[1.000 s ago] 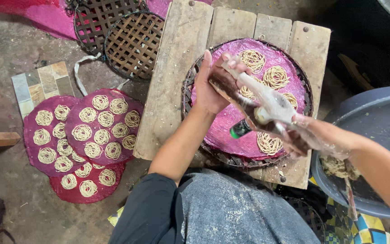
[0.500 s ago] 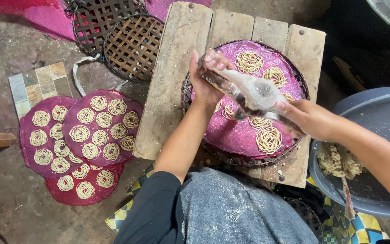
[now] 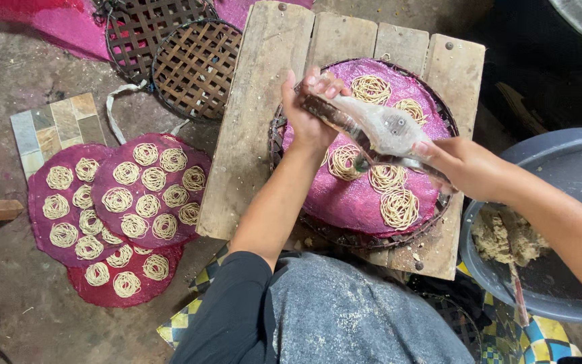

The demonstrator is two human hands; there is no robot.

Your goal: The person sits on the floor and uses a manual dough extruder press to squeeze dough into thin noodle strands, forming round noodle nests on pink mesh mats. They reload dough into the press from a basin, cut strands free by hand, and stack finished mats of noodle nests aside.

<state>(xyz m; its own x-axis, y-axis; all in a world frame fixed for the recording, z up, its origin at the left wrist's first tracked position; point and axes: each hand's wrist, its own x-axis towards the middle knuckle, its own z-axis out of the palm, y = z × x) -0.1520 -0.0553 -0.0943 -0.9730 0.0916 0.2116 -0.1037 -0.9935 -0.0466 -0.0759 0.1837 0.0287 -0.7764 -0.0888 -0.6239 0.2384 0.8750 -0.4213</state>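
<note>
A dough-smeared noodle press is held across a round pink mesh mat that lies on a woven tray. My left hand grips its far handle end. My right hand grips the near handle end. Several coiled noodle rounds lie on the mat, some under the press. The tray rests on a low wooden plank table.
Stacked pink mats covered with several noodle coils lie on the floor at left. Two empty woven trays sit behind them. A grey basin at right holds dough and a stick. My knee in grey cloth is below.
The press and both hands have shifted up and left over the mat. More noodle coils lie on the near part of the mat than before.
</note>
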